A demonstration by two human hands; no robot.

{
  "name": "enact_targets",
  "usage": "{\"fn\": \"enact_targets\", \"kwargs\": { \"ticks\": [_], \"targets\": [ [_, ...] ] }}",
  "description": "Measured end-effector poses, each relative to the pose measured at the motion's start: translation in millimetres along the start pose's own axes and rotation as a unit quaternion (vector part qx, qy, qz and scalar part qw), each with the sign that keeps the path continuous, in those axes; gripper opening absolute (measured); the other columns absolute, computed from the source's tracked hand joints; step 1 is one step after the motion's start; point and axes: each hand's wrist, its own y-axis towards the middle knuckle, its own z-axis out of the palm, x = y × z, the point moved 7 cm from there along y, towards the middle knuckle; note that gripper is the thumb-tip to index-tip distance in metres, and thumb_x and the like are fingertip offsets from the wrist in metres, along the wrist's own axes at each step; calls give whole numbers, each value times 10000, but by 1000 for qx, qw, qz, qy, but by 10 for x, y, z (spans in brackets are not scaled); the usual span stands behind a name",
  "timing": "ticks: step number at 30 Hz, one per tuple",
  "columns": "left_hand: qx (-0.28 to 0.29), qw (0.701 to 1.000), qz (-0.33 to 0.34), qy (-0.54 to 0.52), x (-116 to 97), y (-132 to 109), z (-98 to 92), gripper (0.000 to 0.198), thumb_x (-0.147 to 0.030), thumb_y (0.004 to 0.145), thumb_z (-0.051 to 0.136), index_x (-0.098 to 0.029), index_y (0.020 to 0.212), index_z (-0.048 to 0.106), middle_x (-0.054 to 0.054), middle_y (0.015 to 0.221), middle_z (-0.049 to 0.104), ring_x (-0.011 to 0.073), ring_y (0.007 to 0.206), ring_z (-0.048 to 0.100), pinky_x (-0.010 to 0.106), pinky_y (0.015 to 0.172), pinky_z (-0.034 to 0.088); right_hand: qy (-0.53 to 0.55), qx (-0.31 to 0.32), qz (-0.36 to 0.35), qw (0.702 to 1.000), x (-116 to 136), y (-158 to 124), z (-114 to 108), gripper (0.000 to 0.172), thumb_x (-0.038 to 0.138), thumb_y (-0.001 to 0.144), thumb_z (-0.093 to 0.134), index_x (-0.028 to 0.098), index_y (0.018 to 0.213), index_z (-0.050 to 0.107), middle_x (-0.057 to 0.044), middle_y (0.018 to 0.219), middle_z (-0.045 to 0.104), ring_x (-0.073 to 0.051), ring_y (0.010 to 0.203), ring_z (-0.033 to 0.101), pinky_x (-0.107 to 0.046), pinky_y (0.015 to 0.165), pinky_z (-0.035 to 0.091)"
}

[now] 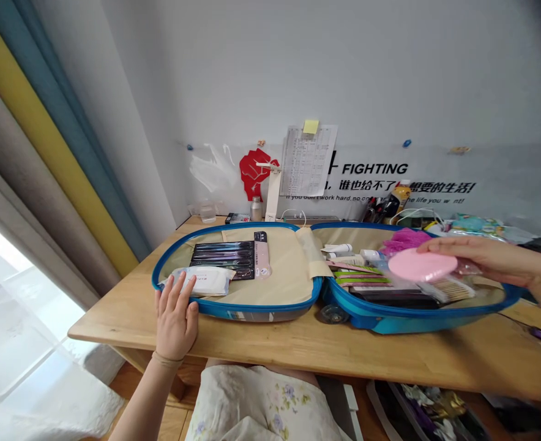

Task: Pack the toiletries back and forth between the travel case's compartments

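Note:
A blue suitcase (261, 309) lies spread open on the wooden table. My left hand (176, 318) rests with fingers stretched over its left front rim, the fingertips touching a white soft packet (210, 280). Behind that packet is a flat pack of dark, slim sticks (224, 254) that look like toothbrushes, with a pink card. Above the right half, my right hand (493, 256) grips a smooth pink oval disc (421, 265) by its right end. Below the disc lie cotton swabs (456, 289) in a clear bag, and behind it a bright pink mesh bath puff (403, 240).
White tubes (337, 248) and green-and-pink strips (362, 278) fill part of the right half. A white lamp (273, 193), a small bottle (256, 209) and a yellow bottle (401, 195) stand along the wall. Curtains (63, 116) hang at left.

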Motion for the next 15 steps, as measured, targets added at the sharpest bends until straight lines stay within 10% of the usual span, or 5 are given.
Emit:
{"fn": "enact_targets", "kwargs": {
  "ticks": [3,7,15],
  "targets": [
    [0,1000,-12,7,17,-6,5,497,-317,1005,334,-244,1490,419,97,1501,465,278,1468,288,479,1224,125,221,58,-30,973,364,-61,51,366,506,740,579,295,1001,727,-161,1182,692,-207,961,692,-334,822,524],
    [4,1000,-18,11,31,-9,10,502,-320,1001,337,-244,1491,418,94,1499,469,276,1464,297,482,1224,130,196,78,-171,962,1226,-307,454,516,506,691,693,317,1170,668,-114,1192,693,-258,1117,649,-402,940,504],
    [-9,1000,10,8,-37,17,-24,494,-269,1003,354,-245,1493,406,96,1510,454,255,1478,269,448,1222,121,123,265,-313,904,2379,-545,1991,413,322,872,440,183,1218,618,-78,1179,700,-178,1095,652,-371,1014,491]
  ]
}}
